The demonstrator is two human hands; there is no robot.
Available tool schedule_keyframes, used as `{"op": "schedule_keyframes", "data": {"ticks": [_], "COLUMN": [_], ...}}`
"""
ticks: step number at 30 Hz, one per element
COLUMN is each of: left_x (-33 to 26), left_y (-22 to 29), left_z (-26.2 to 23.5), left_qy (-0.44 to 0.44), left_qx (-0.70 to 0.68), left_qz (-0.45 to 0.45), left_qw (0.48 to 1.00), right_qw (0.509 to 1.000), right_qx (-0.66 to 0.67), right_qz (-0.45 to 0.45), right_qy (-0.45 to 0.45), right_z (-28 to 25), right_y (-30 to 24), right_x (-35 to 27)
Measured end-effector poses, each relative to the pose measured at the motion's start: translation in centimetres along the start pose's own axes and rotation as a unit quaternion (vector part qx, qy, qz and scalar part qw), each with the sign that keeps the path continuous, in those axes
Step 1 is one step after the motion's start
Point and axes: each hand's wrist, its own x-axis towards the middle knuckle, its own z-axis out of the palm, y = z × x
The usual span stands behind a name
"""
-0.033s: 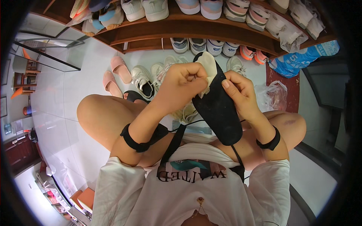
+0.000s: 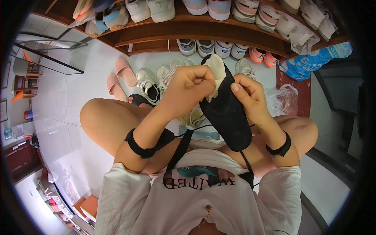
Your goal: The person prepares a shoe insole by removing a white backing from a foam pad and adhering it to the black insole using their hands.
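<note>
Your right hand clasps a flat black shoe insole from the side, holding it upright above your knees, its toe end pointing at the wooden shoe shelf. Your left hand is fisted, its grip pinching a crumpled cream-white cloth against the insole's upper end. You appear to be mid-wipe; working further down the insole would likely need a steady right hold and firm cloth pressure. Pink slippers lie on the white tiled floor.

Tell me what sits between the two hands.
In the head view, a black insole with a pale cloth at its top end sits between left hand and right hand; both grip it.
</note>
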Motion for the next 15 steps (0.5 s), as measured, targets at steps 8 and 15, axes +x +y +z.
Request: {"op": "schedule_keyframes", "data": {"ticks": [8,15], "left_x": [-0.2,-0.4], "left_y": [0.1,-0.2], "left_z": [-0.4,0.0], "left_qy": [0.0,0.001], "left_qx": [-0.032,0.227], "left_qz": [-0.011,0.148], "left_qw": [0.999,0.963], "right_qw": [0.999,0.999], "right_qx": [0.042,-0.022], "right_qz": [0.013,0.018], "right_qy": [-0.008,-0.014], "right_z": [-0.2,-0.9], "right_y": [-0.2,0.2], "right_x": [-0.4,0.1]}}
